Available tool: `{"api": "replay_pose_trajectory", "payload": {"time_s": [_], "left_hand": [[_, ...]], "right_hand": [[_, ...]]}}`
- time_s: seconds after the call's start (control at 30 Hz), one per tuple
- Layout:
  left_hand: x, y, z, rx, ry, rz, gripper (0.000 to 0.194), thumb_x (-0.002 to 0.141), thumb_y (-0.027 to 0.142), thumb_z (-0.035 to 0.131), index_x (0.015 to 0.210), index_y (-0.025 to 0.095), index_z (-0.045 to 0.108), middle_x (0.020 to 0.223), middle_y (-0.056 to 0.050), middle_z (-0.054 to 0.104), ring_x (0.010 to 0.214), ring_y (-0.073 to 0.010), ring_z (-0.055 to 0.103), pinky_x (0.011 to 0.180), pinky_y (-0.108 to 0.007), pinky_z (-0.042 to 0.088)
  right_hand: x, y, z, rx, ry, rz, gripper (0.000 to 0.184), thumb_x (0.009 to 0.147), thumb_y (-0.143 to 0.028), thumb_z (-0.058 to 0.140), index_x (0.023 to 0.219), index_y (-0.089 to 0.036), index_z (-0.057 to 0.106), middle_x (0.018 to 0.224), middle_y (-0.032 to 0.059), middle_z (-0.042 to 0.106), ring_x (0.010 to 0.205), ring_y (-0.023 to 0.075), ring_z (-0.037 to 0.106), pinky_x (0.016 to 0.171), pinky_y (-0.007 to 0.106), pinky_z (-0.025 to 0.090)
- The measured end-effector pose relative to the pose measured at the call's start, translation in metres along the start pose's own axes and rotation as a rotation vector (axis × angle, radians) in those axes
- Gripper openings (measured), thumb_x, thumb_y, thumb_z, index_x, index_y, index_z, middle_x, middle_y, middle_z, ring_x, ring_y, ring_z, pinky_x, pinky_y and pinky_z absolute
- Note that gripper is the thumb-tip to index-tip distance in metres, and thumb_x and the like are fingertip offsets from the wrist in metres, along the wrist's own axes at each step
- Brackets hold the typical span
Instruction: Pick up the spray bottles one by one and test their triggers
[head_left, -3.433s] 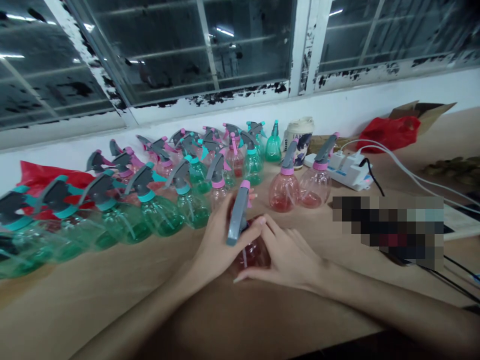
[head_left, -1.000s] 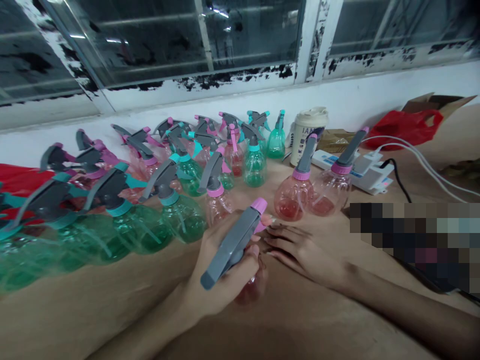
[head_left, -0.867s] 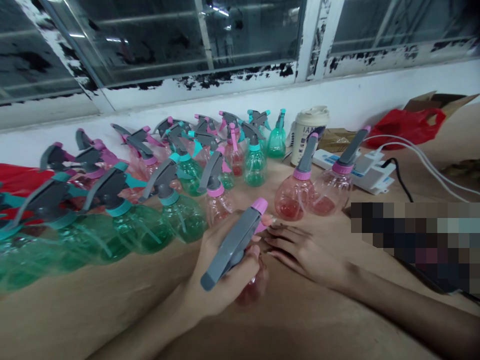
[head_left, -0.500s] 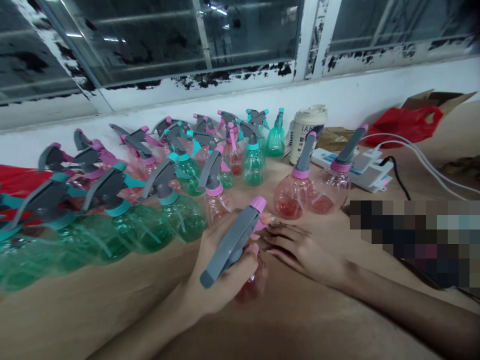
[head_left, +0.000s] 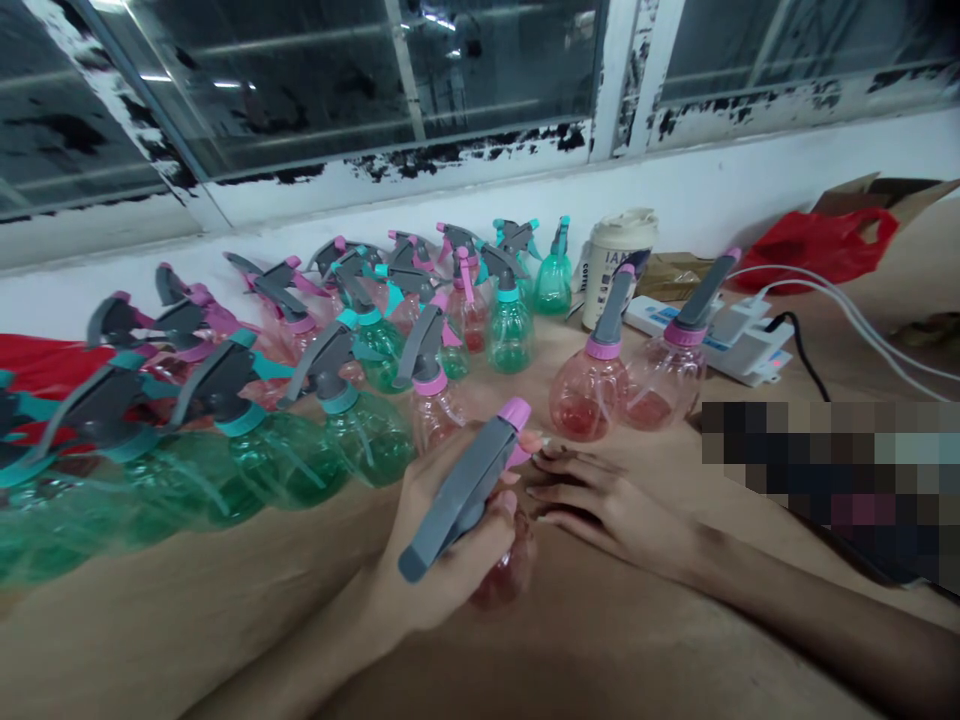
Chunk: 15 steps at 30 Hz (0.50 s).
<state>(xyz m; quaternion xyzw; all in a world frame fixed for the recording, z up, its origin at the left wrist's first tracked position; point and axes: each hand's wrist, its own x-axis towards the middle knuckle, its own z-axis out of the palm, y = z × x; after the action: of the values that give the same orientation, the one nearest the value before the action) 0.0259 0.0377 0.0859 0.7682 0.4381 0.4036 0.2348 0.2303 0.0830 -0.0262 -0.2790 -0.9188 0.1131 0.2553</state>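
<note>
My left hand (head_left: pixel 414 500) is wrapped round the neck of a spray bottle (head_left: pixel 463 490) with a grey trigger head, a pink nozzle tip and a clear pink body. The bottle's head points away from me and to the right, and the fingers hide its collar and part of its body. Close to its right side, my right hand (head_left: pixel 626 505) rests low over the table with fingers stretched out toward the bottle, holding nothing. Just beyond the left hand stands another pink spray bottle (head_left: pixel 431 395). Two more, a pink bottle (head_left: pixel 589 400) and a paler one (head_left: pixel 664 385), stand beyond the right hand.
Several green spray bottles (head_left: pixel 371 440) line the left, with more pink and green ones behind. At the back stand a paper coffee cup (head_left: pixel 611 265), a power strip (head_left: pixel 750 350) with white cables and a red plastic bag (head_left: pixel 817 250). A pixelated patch covers the right edge.
</note>
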Motion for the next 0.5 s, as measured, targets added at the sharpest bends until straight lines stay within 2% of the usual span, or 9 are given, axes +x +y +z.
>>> {"api": "replay_pose_trajectory", "payload": {"time_s": [0.33, 0.5], "left_hand": [[0.0010, 0.0020, -0.0002, -0.047, -0.003, 0.004, 0.035, 0.067, 0.010, 0.047, 0.095, 0.025, 0.062, 0.082, -0.002, 0.063, 0.071, -0.0176, 0.061, 0.068, -0.030, 0.053], [0.0002, 0.0023, 0.0001, 0.006, 0.007, -0.003, 0.029, 0.069, 0.012, 0.046, 0.091, 0.024, 0.061, 0.073, -0.001, 0.058, 0.061, -0.0159, 0.056, 0.062, -0.030, 0.052]], "right_hand": [[-0.0016, -0.0010, 0.0028, -0.004, 0.019, -0.069, 0.024, 0.089, -0.032, 0.051, 0.109, -0.026, 0.062, 0.117, 0.0047, 0.061, 0.118, 0.0193, 0.048, 0.098, 0.038, 0.043], [-0.0011, 0.0003, -0.0011, 0.004, 0.045, -0.012, 0.023, 0.090, -0.029, 0.049, 0.106, -0.023, 0.064, 0.117, 0.0062, 0.060, 0.118, 0.0196, 0.048, 0.098, 0.039, 0.043]]}}
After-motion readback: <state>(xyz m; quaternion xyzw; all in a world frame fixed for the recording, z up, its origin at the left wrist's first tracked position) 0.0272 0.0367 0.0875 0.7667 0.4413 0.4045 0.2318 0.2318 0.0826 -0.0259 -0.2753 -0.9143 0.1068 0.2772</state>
